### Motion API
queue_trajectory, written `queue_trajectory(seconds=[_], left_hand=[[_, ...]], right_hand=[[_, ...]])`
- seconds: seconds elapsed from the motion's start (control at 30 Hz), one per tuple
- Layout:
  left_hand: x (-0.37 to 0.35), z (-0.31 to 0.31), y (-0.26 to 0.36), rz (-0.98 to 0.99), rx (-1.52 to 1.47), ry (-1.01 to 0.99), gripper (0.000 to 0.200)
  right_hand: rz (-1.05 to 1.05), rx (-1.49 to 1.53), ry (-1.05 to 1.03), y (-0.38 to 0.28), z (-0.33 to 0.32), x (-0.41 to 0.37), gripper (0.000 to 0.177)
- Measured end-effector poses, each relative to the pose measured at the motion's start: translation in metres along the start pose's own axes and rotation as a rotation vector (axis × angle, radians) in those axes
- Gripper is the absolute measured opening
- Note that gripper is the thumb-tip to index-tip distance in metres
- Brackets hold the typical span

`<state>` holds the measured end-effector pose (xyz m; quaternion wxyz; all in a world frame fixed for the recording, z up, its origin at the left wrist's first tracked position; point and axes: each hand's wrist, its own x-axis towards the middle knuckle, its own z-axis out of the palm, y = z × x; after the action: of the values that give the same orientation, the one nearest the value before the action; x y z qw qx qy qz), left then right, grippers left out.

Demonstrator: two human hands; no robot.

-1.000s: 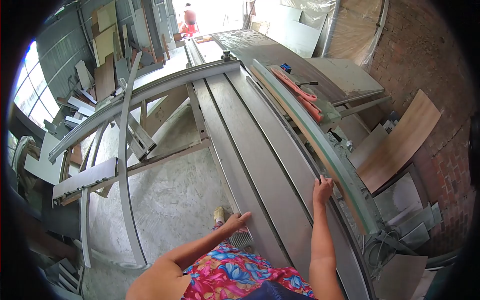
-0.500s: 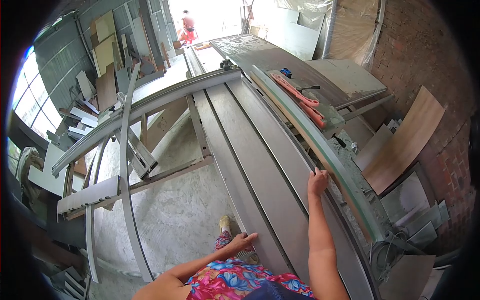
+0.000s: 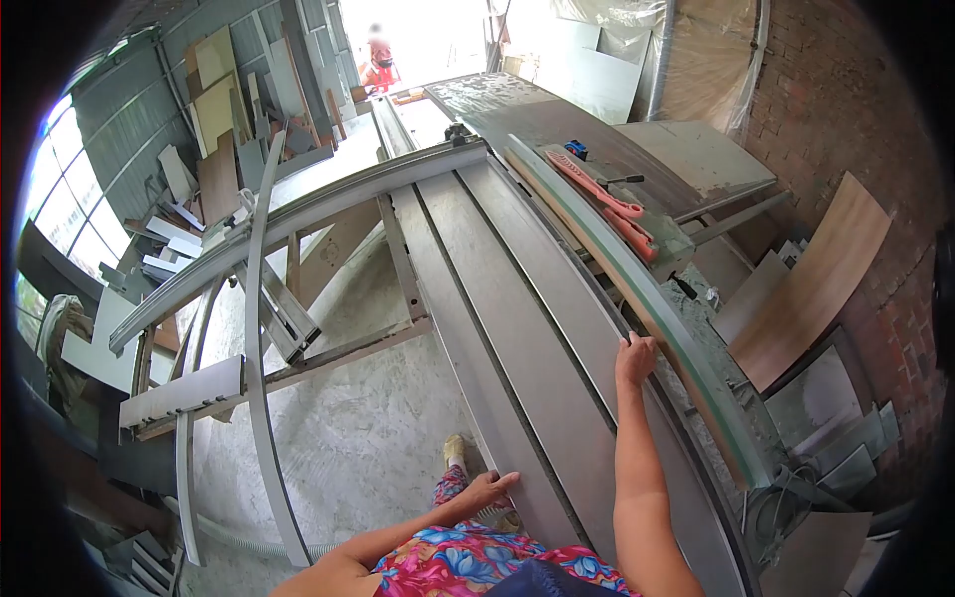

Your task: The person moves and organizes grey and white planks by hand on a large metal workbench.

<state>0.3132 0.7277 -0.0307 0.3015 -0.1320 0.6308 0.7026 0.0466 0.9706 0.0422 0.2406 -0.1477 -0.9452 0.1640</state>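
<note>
A long grey metal table with dark lengthwise slots [image 3: 497, 298] runs away from my body. My left hand [image 3: 489, 490] grips its left edge near my waist, thumb on top and fingers curled over the side. Farther forward, my right hand [image 3: 636, 359] is closed on the edge of the table's right-hand strip, beside a long green-edged rail [image 3: 686, 368]. The undersides of both hands' grips are hidden.
A metal frame with a long crossbar [image 3: 298, 214] extends left. Red tools [image 3: 602, 194] lie beyond the rail. Boards [image 3: 811, 289] lean at the right wall. A person in red [image 3: 379, 65] is at the bright far opening. My foot [image 3: 454, 448] is on the floor.
The whole view has shifted slightly, with the surroundings a little lower and to the right. Both hands keep their grips on the table edges.
</note>
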Motion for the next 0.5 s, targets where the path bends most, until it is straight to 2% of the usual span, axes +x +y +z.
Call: queue_trajectory(seconds=[0.13,0.2,0.43,0.5], left_hand=[[0.004,-0.004,-0.005,0.027,0.054,-0.039,0.063],[0.011,-0.001,-0.014,0.038,-0.021,-0.03,0.063],[0.006,0.0,-0.01,0.022,0.059,-0.062,0.064],[0.008,0.001,-0.016,0.084,0.031,-0.046,0.063]], right_hand=[[-0.045,0.037,0.053,0.009,0.0,0.001,0.026],[-0.101,0.047,0.082,0.014,0.002,0.002,0.025],[-0.095,0.014,0.068,0.011,-0.014,-0.002,0.025],[-0.088,0.009,0.068,0.014,-0.009,0.003,0.025]])
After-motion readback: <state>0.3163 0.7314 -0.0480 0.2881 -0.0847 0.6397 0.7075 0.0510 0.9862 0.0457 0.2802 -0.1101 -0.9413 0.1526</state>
